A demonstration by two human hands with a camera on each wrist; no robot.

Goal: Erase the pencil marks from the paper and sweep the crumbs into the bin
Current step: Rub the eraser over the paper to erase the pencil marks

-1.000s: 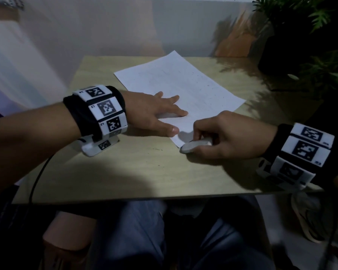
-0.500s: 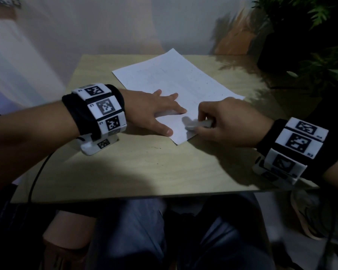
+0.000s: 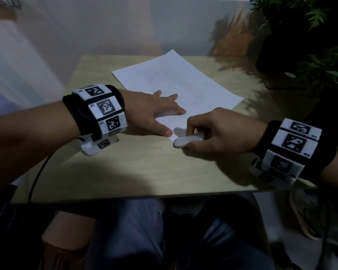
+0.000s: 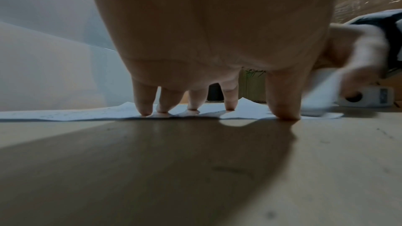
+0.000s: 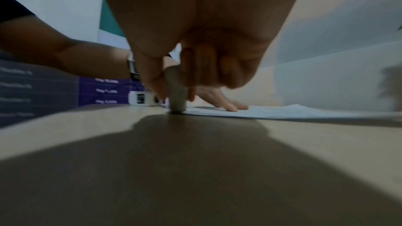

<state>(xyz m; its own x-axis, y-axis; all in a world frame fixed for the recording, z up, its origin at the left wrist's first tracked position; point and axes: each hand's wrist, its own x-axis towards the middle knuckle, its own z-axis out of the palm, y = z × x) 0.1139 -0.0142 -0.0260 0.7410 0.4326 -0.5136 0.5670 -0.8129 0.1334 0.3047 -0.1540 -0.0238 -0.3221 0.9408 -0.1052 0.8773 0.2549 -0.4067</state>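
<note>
A white sheet of paper (image 3: 176,82) lies at an angle on the wooden table (image 3: 137,166), with faint pencil marks and small dark crumbs scattered over it. My left hand (image 3: 154,112) lies flat with its fingers spread on the paper's near corner, pressing it down; the fingertips (image 4: 145,109) touch the sheet (image 4: 87,113). My right hand (image 3: 213,131) grips a long white eraser (image 3: 185,140), whose tip rests at the paper's near corner. In the right wrist view the eraser (image 5: 176,92) stands on end between thumb and curled fingers at the edge of the paper (image 5: 272,112). No bin is in view.
A dark potted plant (image 3: 304,36) stands at the table's far right corner. A wall runs behind the table. My knees (image 3: 144,236) sit under the near edge. A black cable (image 3: 35,182) hangs from the left wrist over the table's left side.
My right hand pushed the eraser up onto the paper, then pulled it back to the near corner. The left hand has stayed pressed on the sheet.
</note>
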